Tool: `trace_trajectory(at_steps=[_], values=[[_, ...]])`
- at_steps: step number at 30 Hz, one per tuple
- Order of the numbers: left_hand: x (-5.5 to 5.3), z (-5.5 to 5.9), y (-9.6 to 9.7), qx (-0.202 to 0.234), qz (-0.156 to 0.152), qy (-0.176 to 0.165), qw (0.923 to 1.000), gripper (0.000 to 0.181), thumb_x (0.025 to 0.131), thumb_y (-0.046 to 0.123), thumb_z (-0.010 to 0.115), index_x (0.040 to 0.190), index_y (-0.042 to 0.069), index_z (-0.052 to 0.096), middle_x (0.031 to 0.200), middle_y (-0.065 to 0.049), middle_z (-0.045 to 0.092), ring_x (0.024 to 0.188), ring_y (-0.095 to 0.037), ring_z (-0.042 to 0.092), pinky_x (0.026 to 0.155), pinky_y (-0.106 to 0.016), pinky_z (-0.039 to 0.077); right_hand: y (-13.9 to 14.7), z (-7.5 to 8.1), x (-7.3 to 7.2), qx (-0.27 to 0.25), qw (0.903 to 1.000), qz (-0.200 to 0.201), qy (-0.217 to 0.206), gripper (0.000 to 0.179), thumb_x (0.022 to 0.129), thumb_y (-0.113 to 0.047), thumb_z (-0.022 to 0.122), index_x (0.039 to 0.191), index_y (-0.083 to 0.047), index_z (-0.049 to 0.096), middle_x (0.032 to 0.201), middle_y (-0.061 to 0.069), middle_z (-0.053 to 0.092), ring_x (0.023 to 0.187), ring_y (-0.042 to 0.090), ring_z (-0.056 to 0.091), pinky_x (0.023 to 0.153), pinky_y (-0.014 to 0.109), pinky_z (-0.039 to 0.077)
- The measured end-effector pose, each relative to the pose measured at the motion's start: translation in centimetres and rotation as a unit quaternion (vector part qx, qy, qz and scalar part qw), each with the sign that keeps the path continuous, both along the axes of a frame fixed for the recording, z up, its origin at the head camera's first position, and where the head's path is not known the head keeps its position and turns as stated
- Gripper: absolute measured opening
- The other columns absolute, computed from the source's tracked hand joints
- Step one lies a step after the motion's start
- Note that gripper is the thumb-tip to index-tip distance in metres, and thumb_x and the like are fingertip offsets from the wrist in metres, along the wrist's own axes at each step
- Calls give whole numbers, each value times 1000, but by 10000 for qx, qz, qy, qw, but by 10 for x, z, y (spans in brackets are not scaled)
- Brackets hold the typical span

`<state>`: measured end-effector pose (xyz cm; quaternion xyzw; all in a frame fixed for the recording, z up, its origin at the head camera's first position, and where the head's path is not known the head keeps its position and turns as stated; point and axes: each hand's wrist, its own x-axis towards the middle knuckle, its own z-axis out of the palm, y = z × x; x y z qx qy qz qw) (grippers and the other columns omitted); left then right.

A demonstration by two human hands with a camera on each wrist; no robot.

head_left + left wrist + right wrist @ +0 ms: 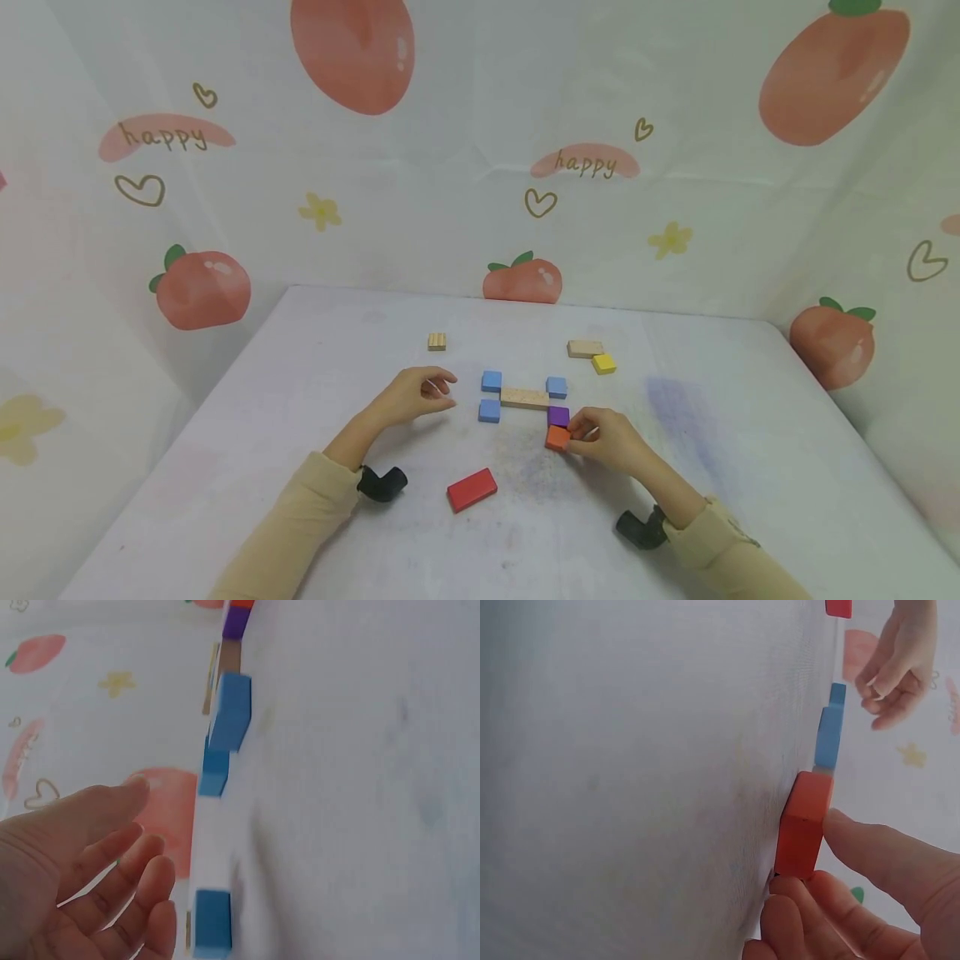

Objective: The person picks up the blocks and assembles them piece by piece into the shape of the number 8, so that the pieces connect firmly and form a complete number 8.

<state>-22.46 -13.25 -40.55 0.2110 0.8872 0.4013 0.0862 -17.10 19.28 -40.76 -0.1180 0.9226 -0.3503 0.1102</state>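
My right hand (611,442) pinches an orange block (557,438) between thumb and fingertips, low at the table. That block stands right at the near side of a purple block (558,416). A plain wooden block (524,398) lies crosswise, with two blue blocks at its left end, one far (491,381) and one near (489,411). Another blue block (557,387) sits at its far right corner, in line with the purple one. My left hand (411,393) hovers left of the blue pair, its fingers loosely bent and holding nothing. The right wrist view shows the orange block (805,821) between thumb and fingers.
A red rectangular block (472,490) lies near me, left of centre. Farther back are a small striped wooden block (437,342), a plain wooden block (585,348) and a yellow block (603,364). A printed cloth (450,208) hangs behind the white table (300,350).
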Motion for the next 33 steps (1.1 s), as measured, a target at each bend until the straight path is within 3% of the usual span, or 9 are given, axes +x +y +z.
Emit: trace_trajectory(at_steps=[6, 13, 21, 33], values=[[-2, 1, -20, 135, 540, 236, 9982, 34, 82, 12, 69, 112, 0, 62, 94, -13, 65, 83, -19, 59, 72, -26, 48, 0, 0, 0, -7, 10000, 12, -26, 19, 77, -11, 73, 90, -2, 63, 82, 5, 65, 73, 14, 59, 66, 28, 50], [-5, -6, -31, -36, 1055, 81, 9944, 40, 83, 14, 67, 119, -2, 58, 101, -17, 63, 88, -24, 60, 69, -28, 48, 1, -1, 0, 5, 10000, 29, 3, 19, 77, -11, 73, 90, -2, 62, 81, 4, 64, 74, 14, 59, 67, 28, 51], [-7, -15, -33, -11, 956, -30, 9954, 40, 82, 10, 68, 118, -4, 56, 101, -20, 61, 89, -27, 62, 74, -32, 51, 1, -1, -1, -19, 9999, 109, 90, 18, 77, -10, 73, 89, -2, 62, 80, 4, 64, 74, 13, 58, 67, 27, 50], [-8, -15, -32, -133, 988, 8, 9950, 37, 82, 9, 67, 116, -3, 58, 100, -19, 63, 91, -28, 61, 79, -37, 51, 0, -1, -1, -20, 10000, 13, 4, 19, 77, -11, 74, 90, -2, 62, 81, 4, 64, 75, 14, 58, 69, 29, 51]])
